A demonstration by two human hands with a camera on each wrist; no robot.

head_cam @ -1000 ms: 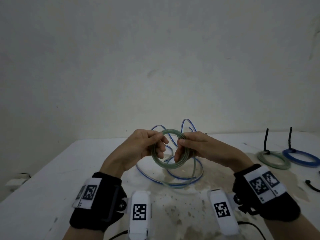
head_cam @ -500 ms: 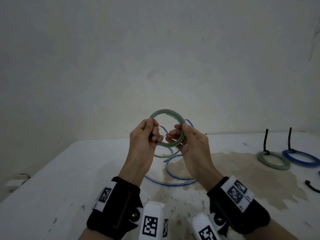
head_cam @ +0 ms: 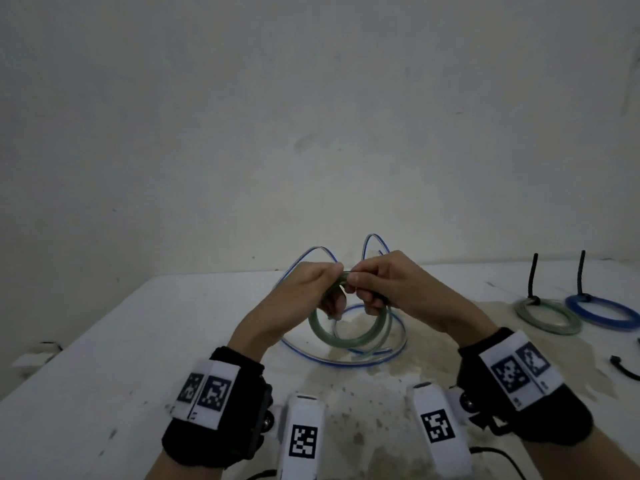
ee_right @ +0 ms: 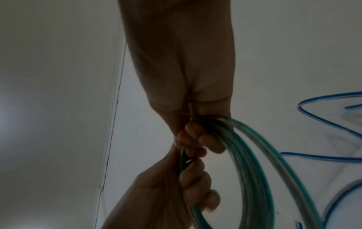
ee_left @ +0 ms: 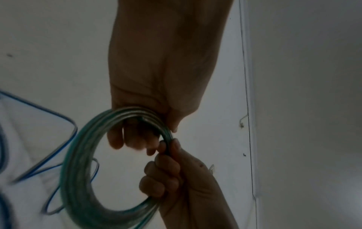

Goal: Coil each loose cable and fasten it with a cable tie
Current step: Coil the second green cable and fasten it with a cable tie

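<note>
Both hands hold a coiled green cable (head_cam: 346,337) above the white table (head_cam: 104,341), the coil hanging below them. My left hand (head_cam: 311,285) grips its upper left part, and my right hand (head_cam: 381,282) grips the upper right, fingertips nearly meeting at the top. The left wrist view shows the green coil (ee_left: 82,178) wrapped by curled fingers (ee_left: 135,139), with the other hand (ee_left: 166,175) holding beside them. From the right wrist, the coil (ee_right: 254,170) runs through the right hand's fingers (ee_right: 197,134). A loose blue cable (head_cam: 363,362) sprawls on the table underneath.
Two tied coils lie at the far right: a green coil (head_cam: 547,317) and a blue coil (head_cam: 602,313), each with a black tie sticking up. A loose black tie (head_cam: 623,368) lies near the right edge. A wall stands behind the table.
The hands lowered the green coil from in front of the wall back over the table. Both hands shifted to its top, so the coil now hangs below them.
</note>
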